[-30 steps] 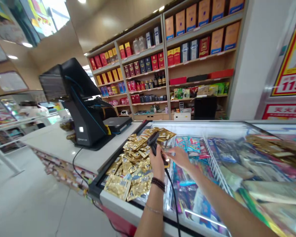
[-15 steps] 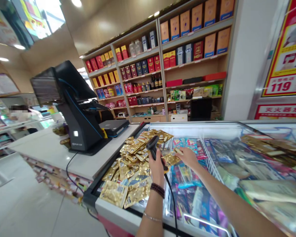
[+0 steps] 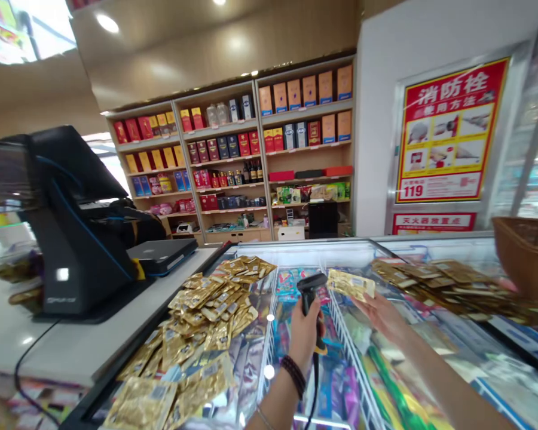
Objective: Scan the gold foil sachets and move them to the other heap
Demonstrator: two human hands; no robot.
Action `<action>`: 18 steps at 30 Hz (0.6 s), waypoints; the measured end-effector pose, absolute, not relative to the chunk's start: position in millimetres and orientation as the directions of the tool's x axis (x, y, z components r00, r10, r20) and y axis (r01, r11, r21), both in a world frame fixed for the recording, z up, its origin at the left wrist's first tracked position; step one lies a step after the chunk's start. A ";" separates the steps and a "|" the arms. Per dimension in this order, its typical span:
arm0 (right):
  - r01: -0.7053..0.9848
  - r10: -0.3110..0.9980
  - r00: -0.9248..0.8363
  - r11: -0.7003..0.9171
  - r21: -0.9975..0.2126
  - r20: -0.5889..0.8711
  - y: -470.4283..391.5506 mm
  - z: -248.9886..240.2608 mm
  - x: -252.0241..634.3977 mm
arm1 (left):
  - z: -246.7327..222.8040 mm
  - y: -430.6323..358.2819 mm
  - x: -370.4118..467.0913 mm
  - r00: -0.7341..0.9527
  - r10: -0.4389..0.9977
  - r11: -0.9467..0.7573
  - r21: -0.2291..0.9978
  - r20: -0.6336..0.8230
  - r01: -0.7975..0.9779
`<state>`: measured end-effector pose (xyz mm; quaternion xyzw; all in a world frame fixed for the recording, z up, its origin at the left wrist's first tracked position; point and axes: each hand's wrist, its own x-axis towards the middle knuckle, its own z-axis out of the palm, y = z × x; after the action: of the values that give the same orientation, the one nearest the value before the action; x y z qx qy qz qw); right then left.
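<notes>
My left hand [image 3: 303, 331] is wrapped round the handle of a black barcode scanner [image 3: 312, 283], its cable hanging down. A gold foil packet [image 3: 346, 284] is pinched by one end in my right hand [image 3: 379, 313], just right of the scanner head. Both hands are above the glass top of a chest freezer. To the left lies a loose heap of gold packets [image 3: 215, 301], with larger ones [image 3: 141, 401] nearer me. Another stack of gold packets [image 3: 443, 280] lies to the right.
A black checkout terminal [image 3: 85, 239] stands on the white counter [image 3: 161, 310] at left. Under the glass are wire baskets [image 3: 347, 340] with colourful packages. A brown basket [image 3: 526, 254] sits at far right. Behind, shelves [image 3: 226, 158] hold boxed goods beside a red fire-hydrant sign [image 3: 451, 134].
The view has turned right. Both hands have moved right, away from the left heap, and the gold packet in my right hand is now lifted beside the scanner.
</notes>
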<state>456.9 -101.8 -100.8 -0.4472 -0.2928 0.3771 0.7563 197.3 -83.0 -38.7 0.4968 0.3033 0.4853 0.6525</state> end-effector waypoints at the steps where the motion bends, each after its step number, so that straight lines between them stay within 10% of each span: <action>1: -0.290 0.825 0.552 0.323 -0.901 0.118 -102.1 -98.0 457.5 | -36.3 -87.7 209.5 0.372 0.924 0.049 0.939 0.087 -0.340; 18: -0.247 0.782 0.599 0.386 -0.889 0.173 -103.8 -78.9 452.3 | -49.1 -106.4 252.1 0.431 0.899 0.067 0.951 0.074 -0.303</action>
<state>452.3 -103.8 -78.9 -0.4442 -0.3009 0.3313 0.7762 252.1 -106.4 -49.1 0.5154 0.2890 0.4480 0.6709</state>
